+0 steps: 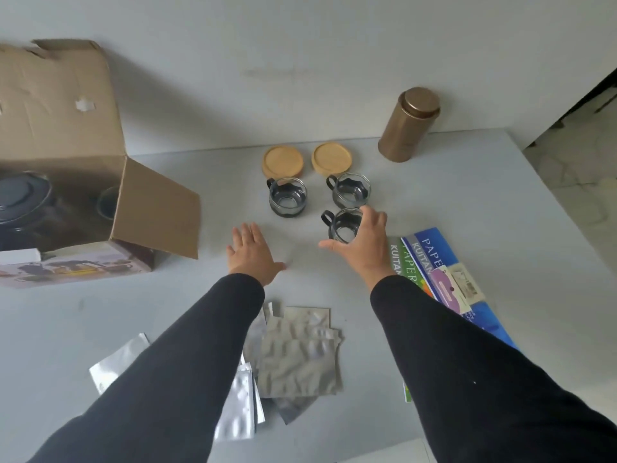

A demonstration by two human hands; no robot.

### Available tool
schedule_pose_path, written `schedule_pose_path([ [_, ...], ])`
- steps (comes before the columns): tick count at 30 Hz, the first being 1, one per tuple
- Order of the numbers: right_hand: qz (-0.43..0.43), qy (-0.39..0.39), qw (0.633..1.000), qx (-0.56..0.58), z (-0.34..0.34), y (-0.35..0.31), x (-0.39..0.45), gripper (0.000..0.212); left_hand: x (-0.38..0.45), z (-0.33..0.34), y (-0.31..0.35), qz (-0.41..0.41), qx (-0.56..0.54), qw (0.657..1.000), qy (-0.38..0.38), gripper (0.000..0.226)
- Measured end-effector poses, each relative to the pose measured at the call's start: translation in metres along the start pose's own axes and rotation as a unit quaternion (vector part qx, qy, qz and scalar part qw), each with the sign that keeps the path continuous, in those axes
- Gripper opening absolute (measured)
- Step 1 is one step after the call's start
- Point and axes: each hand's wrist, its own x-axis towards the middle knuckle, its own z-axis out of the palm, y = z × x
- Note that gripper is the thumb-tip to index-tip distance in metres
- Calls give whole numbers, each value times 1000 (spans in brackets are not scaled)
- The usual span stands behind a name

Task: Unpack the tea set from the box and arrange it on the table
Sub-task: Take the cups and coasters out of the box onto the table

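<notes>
Two glass cups with black handles (287, 197) (350, 190) stand on the grey table (467, 195), behind them two round wooden coasters (283, 161) (332, 159). My right hand (364, 243) curls its thumb and fingers round a third glass cup (344, 227) just in front of the right one. My left hand (253, 252) is flat with straight fingers, palm down over the bare table, holding nothing. The open cardboard box (66, 128) lies at the left; a dark teapot (20, 208) and another glass cup (108, 203) show inside it.
A bronze tin canister (407, 125) stands at the back right by the wall. Coloured paper packs (440, 272) lie under my right forearm. Several silver foil pouches (297, 355) are scattered near the front edge. The table's right edge drops to the floor.
</notes>
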Motion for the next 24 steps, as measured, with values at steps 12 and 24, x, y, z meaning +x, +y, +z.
schedule_pose_path([
  [12,12,-9,1000,-8,6,24,22,101,10,7,14,-38,-16,999,-20,99],
  [24,-67,89,991,-74,-9,-3,21,87,5,-5,5,6,-11,1000,12,86],
])
